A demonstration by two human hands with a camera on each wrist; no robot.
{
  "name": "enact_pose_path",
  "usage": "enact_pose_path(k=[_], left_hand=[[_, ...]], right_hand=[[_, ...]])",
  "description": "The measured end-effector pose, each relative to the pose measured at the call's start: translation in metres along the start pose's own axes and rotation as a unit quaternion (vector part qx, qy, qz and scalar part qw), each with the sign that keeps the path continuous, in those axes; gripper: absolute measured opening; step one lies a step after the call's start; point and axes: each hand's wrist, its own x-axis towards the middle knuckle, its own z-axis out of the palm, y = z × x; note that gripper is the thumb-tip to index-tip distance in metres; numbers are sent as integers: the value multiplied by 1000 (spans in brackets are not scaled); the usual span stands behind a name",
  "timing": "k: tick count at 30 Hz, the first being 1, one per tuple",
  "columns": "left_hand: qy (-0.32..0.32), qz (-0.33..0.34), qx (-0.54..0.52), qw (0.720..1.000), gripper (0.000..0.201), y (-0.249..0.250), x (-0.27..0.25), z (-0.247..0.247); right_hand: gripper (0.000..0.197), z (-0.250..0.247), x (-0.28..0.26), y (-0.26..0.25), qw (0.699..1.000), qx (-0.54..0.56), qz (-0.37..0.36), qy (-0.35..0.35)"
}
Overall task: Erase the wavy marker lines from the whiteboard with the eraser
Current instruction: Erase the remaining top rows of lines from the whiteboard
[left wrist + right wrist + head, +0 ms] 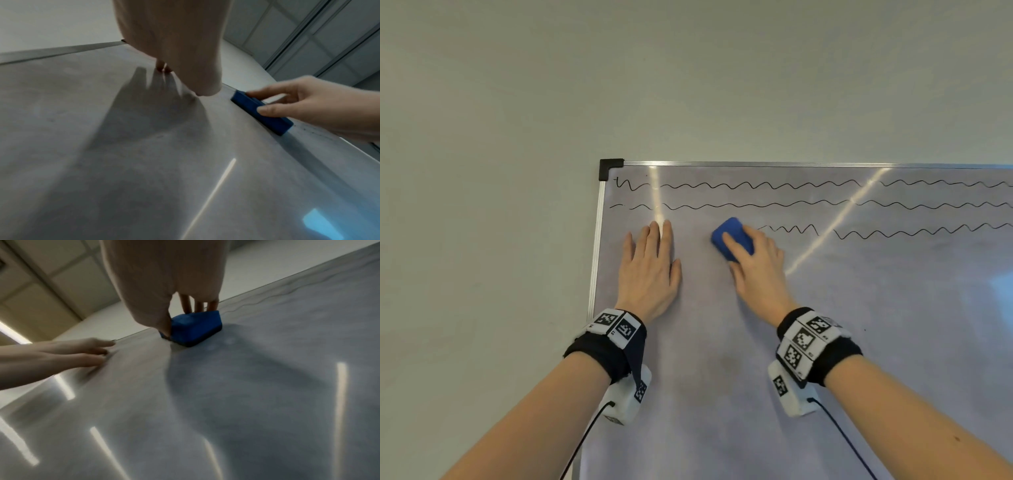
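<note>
A whiteboard (825, 325) hangs on the wall with black wavy marker lines (756, 186) across its top. The two upper rows run nearly full width; the third row (893, 233) shows only to the right of the eraser. My right hand (753, 260) grips a blue eraser (729, 234) (261, 112) (195, 328) pressed on the board at the third row's left end, thumb on one side, fingers over the other. My left hand (650, 267) (78, 353) lies flat on the board, fingers straight, left of the eraser.
The board's aluminium frame with a black corner cap (610, 168) ends just left of my left hand; beyond it is bare wall (482, 205). Light streaks glare on the board surface (825, 236). Cables hang from both wrist cameras.
</note>
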Motion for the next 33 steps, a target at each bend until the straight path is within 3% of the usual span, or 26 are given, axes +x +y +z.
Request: enact_pose_path(k=[3,6,8,10,14,18,21,26,28,30,33], left_hand=[[-6,13,-1,1000,61,16,5,-1],[-9,110,-17,994,60,36,8,3],[-14,120,-31,992,61,49,11,8],[-15,80,-53,995,63,57,13,12],[8,54,-38,998,58,62,13,17],[28,52,-31,998,58,63,12,20],[38,32,-42,998,58,70,11,24],[57,13,-32,998,58,77,13,25],[59,9,-24,998,58,78,12,24],[57,0,-26,998,59,81,12,23],[56,-8,-32,998,61,83,10,23]], right_hand=[[53,-18,-11,41,992,12,121,41],[51,-19,-13,43,977,-11,205,61],[53,-10,-5,23,986,-5,157,55],[53,-1,-1,6,997,2,70,31],[51,-8,-3,29,1000,-9,-8,6],[48,-27,-21,88,994,-10,79,69],[53,-29,-26,90,986,-16,139,89],[54,-8,-16,45,999,-5,-17,32],[52,-12,-14,53,999,2,-41,13],[49,-23,-19,77,1000,2,-12,27],[48,-42,-31,115,990,13,113,81]])
